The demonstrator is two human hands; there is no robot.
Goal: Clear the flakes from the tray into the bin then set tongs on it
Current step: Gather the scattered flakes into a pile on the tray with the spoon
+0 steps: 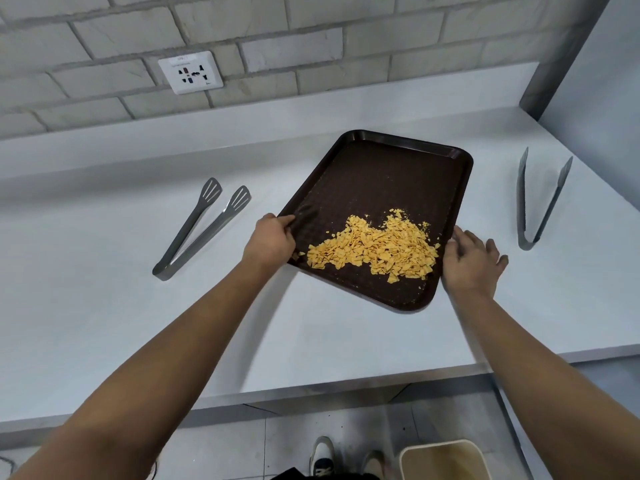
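A dark brown tray (pixel 388 174) lies askew on the white counter, with a heap of yellow flakes (pixel 375 249) in its near half. My left hand (pixel 272 239) grips the tray's left edge, thumb over the rim. My right hand (pixel 472 259) rests against the tray's right edge with fingers spread; a firm grip is not visible. One pair of metal tongs (pixel 202 226) with slotted ends lies left of the tray. A second pair of tongs (pixel 540 199) lies to its right. A beige bin (pixel 445 460) stands on the floor below the counter's front edge.
A brick wall with a white power socket (pixel 190 72) runs behind the counter. A grey side panel (pixel 588 64) closes the counter's right end. My shoes (pixel 323 457) show on the tiled floor next to the bin.
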